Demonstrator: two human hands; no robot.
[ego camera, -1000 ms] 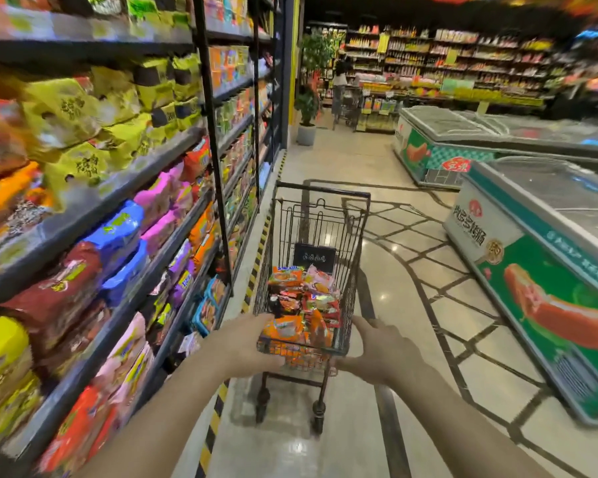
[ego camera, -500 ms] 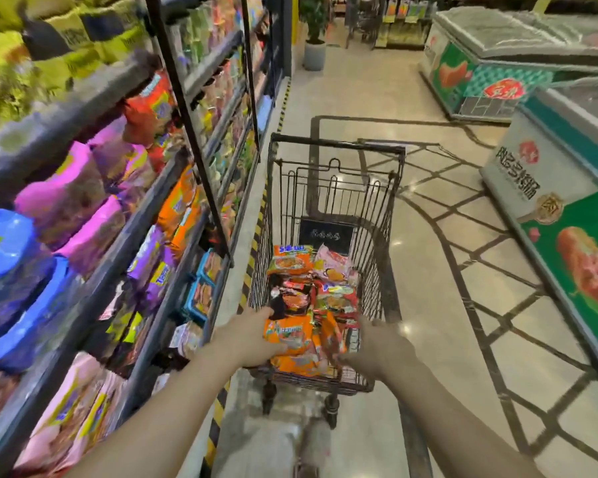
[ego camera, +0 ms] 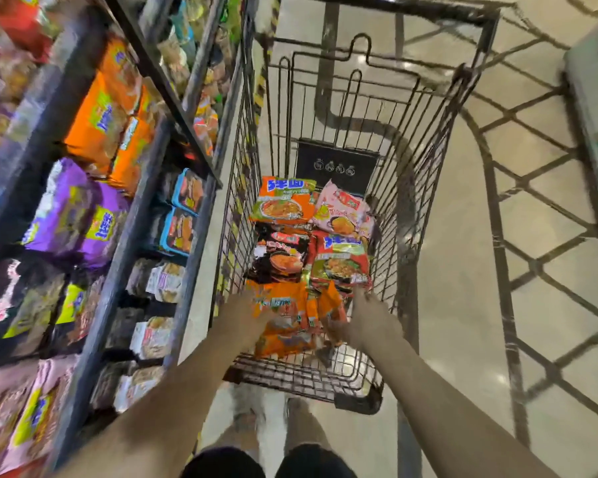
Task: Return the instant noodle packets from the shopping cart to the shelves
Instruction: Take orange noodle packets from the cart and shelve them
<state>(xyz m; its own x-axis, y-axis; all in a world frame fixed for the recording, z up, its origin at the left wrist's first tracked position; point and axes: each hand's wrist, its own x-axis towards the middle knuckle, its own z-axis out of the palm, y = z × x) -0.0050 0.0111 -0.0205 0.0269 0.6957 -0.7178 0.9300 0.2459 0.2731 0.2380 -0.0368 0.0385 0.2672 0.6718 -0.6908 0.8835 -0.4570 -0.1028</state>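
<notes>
A: Where are the noodle packets?

B: Piled in the bottom of the shopping cart (ego camera: 425, 139), which stands just beside the shelves (ego camera: 125, 215) on the left.

A: And the hands?

B: Both reach down into the cart. The left hand (ego camera: 246, 315) rests against the near orange packet (ego camera: 283, 322) from the left. The right hand (ego camera: 366, 319) is at its right edge, below the red packet (ego camera: 342, 260).

A: Are the fingers holding it?

B: I cannot tell; they are blurred and partly hidden by the packet.
</notes>
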